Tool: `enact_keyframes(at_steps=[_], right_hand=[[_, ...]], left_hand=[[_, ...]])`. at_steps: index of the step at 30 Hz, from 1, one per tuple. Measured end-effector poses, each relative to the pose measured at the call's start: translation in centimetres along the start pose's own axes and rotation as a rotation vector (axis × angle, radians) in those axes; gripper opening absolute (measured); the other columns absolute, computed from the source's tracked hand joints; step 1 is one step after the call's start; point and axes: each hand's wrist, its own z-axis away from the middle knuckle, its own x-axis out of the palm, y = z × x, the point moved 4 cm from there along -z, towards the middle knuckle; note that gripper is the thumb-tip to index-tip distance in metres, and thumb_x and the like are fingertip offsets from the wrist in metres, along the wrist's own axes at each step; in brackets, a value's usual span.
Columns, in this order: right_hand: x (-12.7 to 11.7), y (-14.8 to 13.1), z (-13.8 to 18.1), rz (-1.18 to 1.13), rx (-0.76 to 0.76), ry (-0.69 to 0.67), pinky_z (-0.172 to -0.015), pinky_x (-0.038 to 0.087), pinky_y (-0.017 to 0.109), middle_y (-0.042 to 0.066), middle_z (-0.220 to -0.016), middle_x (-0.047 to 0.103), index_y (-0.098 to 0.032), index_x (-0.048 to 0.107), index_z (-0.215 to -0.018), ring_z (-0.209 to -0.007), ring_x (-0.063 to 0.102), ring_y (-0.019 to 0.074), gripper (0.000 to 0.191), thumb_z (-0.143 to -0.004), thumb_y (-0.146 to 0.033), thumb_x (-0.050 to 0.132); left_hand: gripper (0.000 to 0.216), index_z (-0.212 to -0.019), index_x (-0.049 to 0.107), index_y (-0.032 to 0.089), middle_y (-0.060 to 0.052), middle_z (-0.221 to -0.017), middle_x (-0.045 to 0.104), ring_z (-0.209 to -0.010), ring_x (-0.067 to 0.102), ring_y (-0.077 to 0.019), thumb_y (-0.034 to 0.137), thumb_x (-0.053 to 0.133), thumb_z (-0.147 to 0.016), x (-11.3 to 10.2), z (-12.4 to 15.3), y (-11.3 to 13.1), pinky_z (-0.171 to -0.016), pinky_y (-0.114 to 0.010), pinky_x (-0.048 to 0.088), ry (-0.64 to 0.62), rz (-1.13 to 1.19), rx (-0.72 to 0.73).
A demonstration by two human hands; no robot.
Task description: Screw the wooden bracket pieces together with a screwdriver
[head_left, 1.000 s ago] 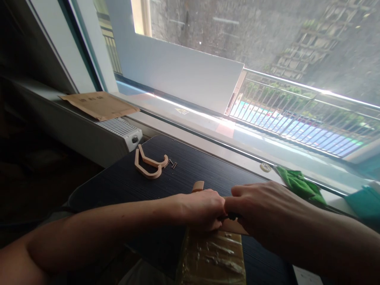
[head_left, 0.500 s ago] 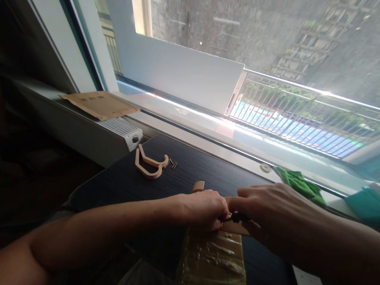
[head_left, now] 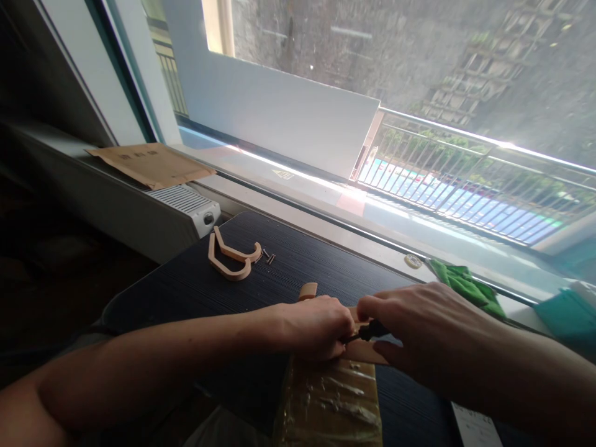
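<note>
My left hand (head_left: 321,326) is closed on a pale wooden piece (head_left: 365,352), whose curved end sticks out beyond the knuckles. The wood rests across a box wrapped in shiny tape (head_left: 333,403). From the right, my right hand (head_left: 419,316) grips a black-handled screwdriver (head_left: 370,331) between thumb and fingers. Its thin shaft points left toward the left fingertips; the tip is hidden there. Farther back on the dark table (head_left: 279,292) lie two wooden hooks (head_left: 228,273), with several small screws (head_left: 269,256) beside them.
A green cloth (head_left: 465,288) and a roll of tape (head_left: 413,261) lie on the windowsill. A brown envelope (head_left: 153,164) rests on the radiator (head_left: 186,202) at the left. Near the right forearm is a white printed item (head_left: 475,425). The window runs behind the table.
My right fingers have shifted on the screwdriver, showing more of its handle. The left hand keeps its hold on the wood. The whole view has drifted slightly.
</note>
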Motion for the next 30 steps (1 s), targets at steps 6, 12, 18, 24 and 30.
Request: enact_keyframes(at_steps=[6, 12, 18, 24, 30], right_hand=[[-0.9, -1.4, -1.1, 0.029, -0.099, -0.068, -0.046, 0.023, 0.023, -0.002, -0.067, 0.062, -0.02, 0.064, -0.069, -0.054, 0.049, 0.0086, 0.018, -0.071, -0.005, 0.054], [-0.6, -0.8, -1.1, 0.062, 0.027, -0.044, -0.043, 0.019, 0.023, -0.002, -0.052, 0.058, -0.019, 0.061, -0.061, -0.045, 0.048, 0.0089, 0.022, -0.081, -0.023, 0.051], [-1.0, -1.2, -0.8, 0.074, -0.042, -0.093, -0.046, 0.023, 0.023, -0.003, -0.067, 0.063, -0.023, 0.064, -0.074, -0.054, 0.053, 0.0101, 0.012, -0.072, -0.013, 0.058], [-0.3, -0.8, -1.0, 0.044, -0.062, -0.076, -0.048, 0.024, 0.024, -0.001, -0.06, 0.063, -0.021, 0.066, -0.066, -0.053, 0.053, 0.0102, 0.019, -0.078, -0.014, 0.052], [0.0, 0.1, -0.3, 0.019, -0.008, -0.011, -0.05, 0.026, 0.024, 0.002, -0.057, 0.062, -0.019, 0.066, -0.063, -0.053, 0.055, 0.0111, 0.026, -0.081, -0.023, 0.048]], left_hand=[[0.015, -0.067, 0.066, 0.019, -0.005, -0.071, 0.069, -0.07, 0.065, -0.024, 0.02, 0.052, -0.074, 0.1, -0.2, 0.1, -0.056, -0.028, 0.047, 0.004, -0.051, -0.006], [0.011, -0.069, 0.065, 0.019, -0.004, -0.074, 0.07, -0.071, 0.066, -0.0204, 0.019, 0.055, -0.073, -0.2, 0.0, 0.2, -0.059, -0.025, 0.048, -0.013, -0.005, -0.037], [0.013, -0.066, 0.066, 0.02, -0.003, -0.07, 0.069, -0.068, 0.065, -0.0217, 0.02, 0.055, -0.074, -0.2, 0.0, 0.3, -0.053, -0.025, 0.046, 0.016, -0.043, 0.008], [0.012, -0.066, 0.065, 0.018, -0.005, -0.069, 0.068, -0.065, 0.065, -0.0211, 0.018, 0.054, -0.072, 0.0, 0.0, 0.1, -0.053, -0.025, 0.047, -0.002, -0.007, -0.04], [0.008, -0.071, 0.064, 0.018, -0.002, -0.076, 0.069, -0.073, 0.064, -0.0182, 0.015, 0.057, -0.071, -0.9, 0.3, 0.2, -0.065, -0.024, 0.047, -0.064, 0.104, -0.033]])
